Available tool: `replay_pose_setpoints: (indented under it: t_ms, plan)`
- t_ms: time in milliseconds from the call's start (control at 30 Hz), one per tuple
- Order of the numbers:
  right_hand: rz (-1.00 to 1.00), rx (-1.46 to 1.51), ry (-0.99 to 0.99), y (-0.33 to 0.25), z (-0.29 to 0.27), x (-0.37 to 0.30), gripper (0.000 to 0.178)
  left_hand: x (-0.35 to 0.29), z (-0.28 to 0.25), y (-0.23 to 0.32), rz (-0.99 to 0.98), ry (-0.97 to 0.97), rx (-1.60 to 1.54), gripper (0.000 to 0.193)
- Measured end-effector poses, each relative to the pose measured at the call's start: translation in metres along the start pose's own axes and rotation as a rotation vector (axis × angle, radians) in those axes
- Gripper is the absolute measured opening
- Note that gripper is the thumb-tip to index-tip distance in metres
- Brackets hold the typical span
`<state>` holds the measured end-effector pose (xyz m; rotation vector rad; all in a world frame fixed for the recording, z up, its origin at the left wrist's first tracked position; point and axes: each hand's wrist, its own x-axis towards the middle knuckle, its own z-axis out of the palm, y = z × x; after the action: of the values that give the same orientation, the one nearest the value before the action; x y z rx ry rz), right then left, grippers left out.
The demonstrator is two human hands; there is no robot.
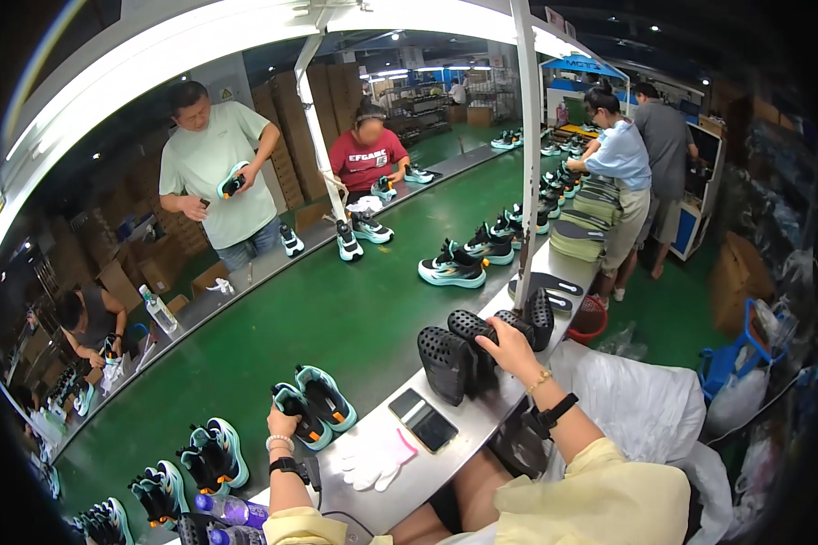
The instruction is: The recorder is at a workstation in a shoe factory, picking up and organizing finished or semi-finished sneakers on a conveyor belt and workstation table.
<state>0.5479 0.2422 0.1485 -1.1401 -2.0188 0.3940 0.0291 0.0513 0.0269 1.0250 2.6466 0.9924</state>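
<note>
My left hand (pixel 284 423) is closed on the near side of a black and mint-green sneaker (pixel 304 420). Its mate (pixel 325 398) stands right beside it on the green belt, and the openings of both face up. On the steel ledge, my right hand (pixel 511 352) grips one of several black, hole-dotted shoe forms (pixel 469 324); the fingers partly hide it. Another dark form (pixel 445 363) stands just to the left of that hand. A white glove (pixel 378 461) with a pink cuff and a phone (pixel 423 420) lie on the ledge between my hands.
The green conveyor belt (pixel 273 318) carries more sneakers (pixel 454 265) toward the far right. A white post (pixel 525 136) rises by my right hand. Dark insoles (pixel 554 285) and purple-capped bottles (pixel 232 509) lie along my ledge. Several people work around the belt. A red basket (pixel 588 320) stands at right.
</note>
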Motion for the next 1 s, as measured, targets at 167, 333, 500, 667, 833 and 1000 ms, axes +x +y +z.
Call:
replay_pose_setpoints:
  t_ms: [167,333,500,667,833,1000]
  plan:
    - [-0.016,-0.061,-0.046,0.007,-0.008,-0.012,0.060,-0.022,0.007,0.020,-0.042,0.153,0.144,0.053]
    - [0.024,-0.061,-0.035,0.006,-0.008,-0.015,0.053,-0.026,0.000,0.018,-0.004,0.131,0.139,0.054]
    - [0.054,-0.110,0.063,-0.005,-0.017,-0.017,0.050,-0.047,-0.008,0.034,-0.111,0.139,0.114,0.067]
    - [-0.029,0.352,0.152,-0.078,-0.013,-0.010,0.047,-0.038,-0.015,0.009,-0.144,0.147,0.133,0.070]
    - [-0.088,0.446,-0.274,-0.199,0.024,-0.035,0.046,-0.079,-0.037,0.062,0.250,0.617,-0.107,0.057]
    - [-0.344,0.064,-0.520,-0.241,0.145,-0.032,0.040,-0.126,-0.020,0.048,0.337,0.222,0.141,0.035]
